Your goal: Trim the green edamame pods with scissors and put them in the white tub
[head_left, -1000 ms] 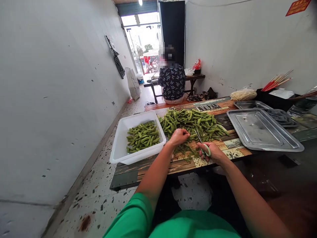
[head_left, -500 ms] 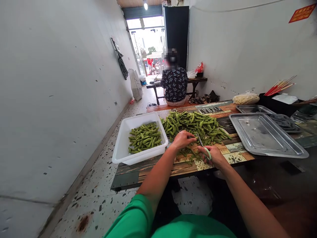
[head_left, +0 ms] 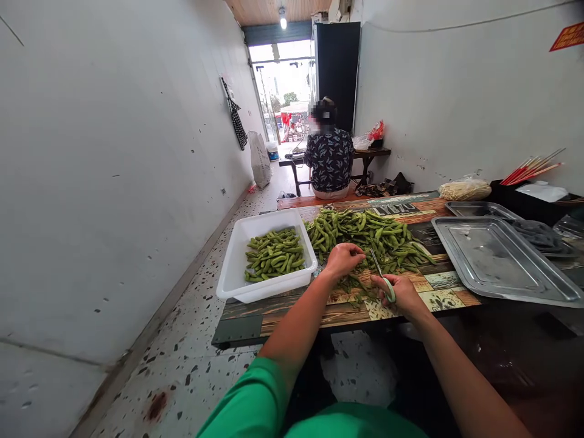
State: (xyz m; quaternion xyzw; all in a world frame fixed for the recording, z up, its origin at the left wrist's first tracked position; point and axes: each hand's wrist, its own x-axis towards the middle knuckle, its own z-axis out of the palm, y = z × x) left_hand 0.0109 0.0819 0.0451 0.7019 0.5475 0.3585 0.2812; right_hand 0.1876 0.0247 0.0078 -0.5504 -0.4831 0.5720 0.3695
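Note:
My right hand (head_left: 404, 295) is closed around scissors (head_left: 389, 288) with pale green handles. Their blades point up and away, toward my left hand (head_left: 344, 260). The left fingers are pinched together on an edamame pod, mostly hidden by the fingertips, just left of the blades. Behind both hands spreads a large heap of green edamame pods (head_left: 365, 231) on the patterned table (head_left: 292, 319). Small trimmed scraps (head_left: 360, 291) lie on the tabletop below the hands. Left of the heap, a white plastic tub (head_left: 230, 267) holds more pods (head_left: 276, 252).
Metal trays (head_left: 497, 258) lie at the right, one with dark items in it. Behind them are a bag of pale sticks (head_left: 465, 188) and a black box with red-ended skewers (head_left: 529, 169). A person (head_left: 329, 159) sits facing away beyond the table.
The view has shifted slightly, so everything appears lower and further right. The scissor blades were spread and now look closer together. Both hands stay near the front of the pod heap.

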